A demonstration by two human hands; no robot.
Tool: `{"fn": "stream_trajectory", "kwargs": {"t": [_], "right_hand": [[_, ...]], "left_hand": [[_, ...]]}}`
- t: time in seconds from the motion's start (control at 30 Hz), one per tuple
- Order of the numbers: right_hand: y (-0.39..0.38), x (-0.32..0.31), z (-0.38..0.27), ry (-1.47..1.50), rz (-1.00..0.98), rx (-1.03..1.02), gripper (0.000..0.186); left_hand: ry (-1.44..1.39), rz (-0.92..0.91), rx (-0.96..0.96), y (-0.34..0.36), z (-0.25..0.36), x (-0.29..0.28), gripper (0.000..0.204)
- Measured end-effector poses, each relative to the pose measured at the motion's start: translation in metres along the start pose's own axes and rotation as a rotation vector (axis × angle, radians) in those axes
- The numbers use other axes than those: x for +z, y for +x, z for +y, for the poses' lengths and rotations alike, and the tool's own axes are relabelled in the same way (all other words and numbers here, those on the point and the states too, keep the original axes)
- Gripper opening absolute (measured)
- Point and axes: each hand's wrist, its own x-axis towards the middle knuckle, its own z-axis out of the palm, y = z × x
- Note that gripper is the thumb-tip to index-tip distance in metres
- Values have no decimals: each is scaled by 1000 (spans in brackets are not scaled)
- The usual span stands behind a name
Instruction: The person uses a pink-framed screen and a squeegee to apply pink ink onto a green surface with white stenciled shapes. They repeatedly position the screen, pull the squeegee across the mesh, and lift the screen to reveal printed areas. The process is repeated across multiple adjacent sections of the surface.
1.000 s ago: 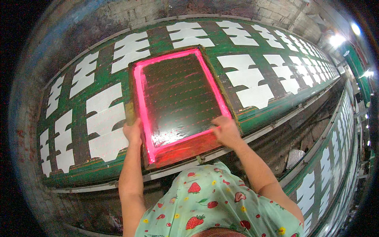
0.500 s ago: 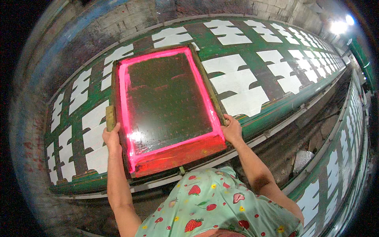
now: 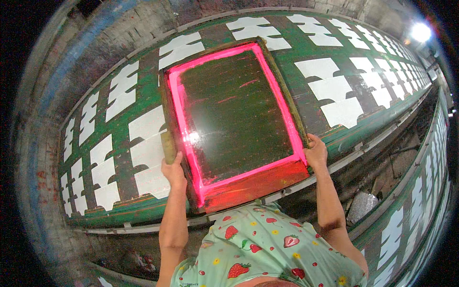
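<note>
Between my hands is a silk-screen printing frame [image 3: 234, 115], dark in the middle with bright pink ink along its inner edges. A red-stained strip [image 3: 258, 189] runs across its near end. My left hand [image 3: 174, 171] is closed on the left side, by a short wooden block [image 3: 169, 147]. Near the right corner, my right hand [image 3: 315, 151] grips the wooden edge. The frame is held over a long green table [image 3: 306, 103], covering part of the white cut fabric pieces [image 3: 150, 153] laid there. Whether its underside touches the table is hidden.
White cut pieces [image 3: 334, 93] lie in rows along the table. A rail [image 3: 373, 141] follows its near edge. Beyond a gap on the right stands a second table [image 3: 406, 225] with more pieces. A crumpled clear plastic bundle [image 3: 362, 207] lies in the gap. A wall [image 3: 143, 28] borders the far side.
Both hands have carried the frame rightward along the table. White pieces on its left are now uncovered, and others on its right have become covered.
</note>
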Motion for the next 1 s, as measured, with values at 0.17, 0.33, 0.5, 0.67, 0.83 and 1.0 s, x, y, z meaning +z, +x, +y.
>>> {"fn": "stream_trajectory", "kwargs": {"t": [0.17,0.33,0.5,0.67,0.83,1.0], "right_hand": [[29,-32,29,-41,35,-88,66],[49,-41,52,34,-6,-83,65],[29,-65,37,-56,28,-287,58],[-66,-65,-12,-78,-349,-945,57],[-104,-41,-49,-413,-499,-1157,49],[-102,-28,-68,-479,-478,-1136,54]], "left_hand": [[41,10,23,-28,-13,44,35],[80,16,21,-43,-11,66,39],[78,-8,43,-42,-17,72,38],[42,-57,-9,-38,-27,72,38],[253,0,38,-40,-20,74,46],[358,65,24,-45,-10,71,53]]}}
